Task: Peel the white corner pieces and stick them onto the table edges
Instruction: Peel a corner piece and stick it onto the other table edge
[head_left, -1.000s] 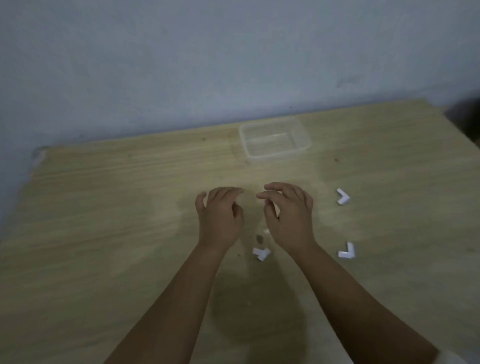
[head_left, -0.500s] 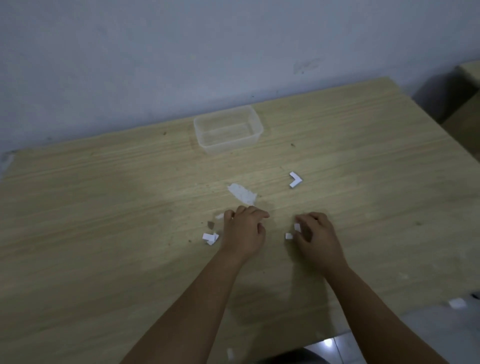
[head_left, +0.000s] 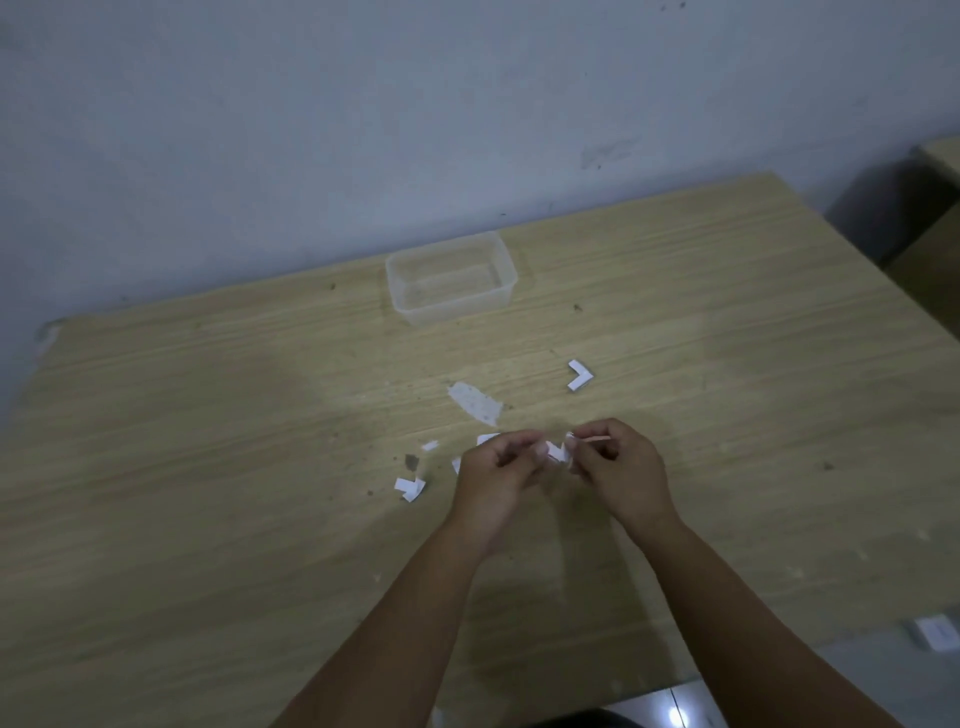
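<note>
Both hands meet above the middle of the wooden table (head_left: 208, 467). My left hand (head_left: 498, 470) and my right hand (head_left: 615, 467) pinch one small white corner piece (head_left: 557, 453) between their fingertips. Another white corner piece (head_left: 580, 375) lies flat on the table beyond my right hand. A third white corner piece (head_left: 410, 488) lies to the left of my left hand. A white patch of peeled paper (head_left: 475, 401) sits just beyond the hands. Small white scraps (head_left: 430, 445) lie near my left hand.
A clear plastic container (head_left: 451, 278) stands at the back of the table near the wall. The table's front edge runs below my right forearm, with floor and a white scrap (head_left: 937, 631) beyond it. Another table edge (head_left: 930, 260) shows at the far right.
My right hand has lifted a corner piece off the table and both hands have come together on it. The camera view has shifted slightly.
</note>
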